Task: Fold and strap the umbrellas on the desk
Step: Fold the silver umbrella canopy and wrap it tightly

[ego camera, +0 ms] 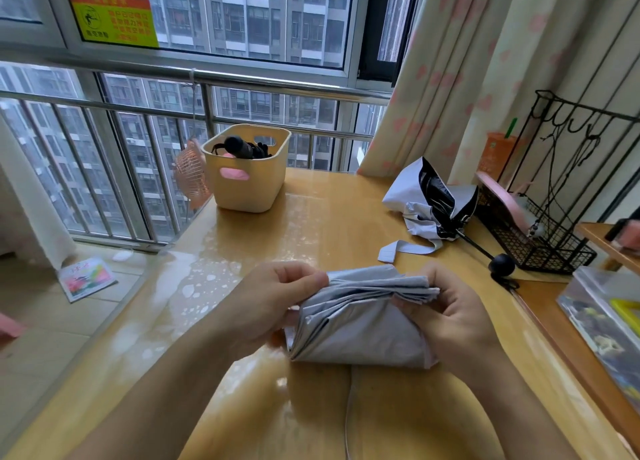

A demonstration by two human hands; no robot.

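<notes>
The grey umbrella [360, 324] hangs bunched between the two hands, just above the desk [311, 217]; the left hand [273, 307] pinches its pleats at one end with curled fingers; the right hand [450, 321] grips the stacked folds at the other; beyond the right hand a white-and-black umbrella [429, 203] lies loose beside a wire rack [540, 244]; further off, beyond the left hand, a yellow basket [247, 189] holds a black umbrella [239, 146].

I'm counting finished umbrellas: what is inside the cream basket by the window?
Inside the basket, what looks like a black folded umbrella sticks up above the rim, and something pink shows through the handle hole. The basket's walls hide whatever lies lower down.
</notes>
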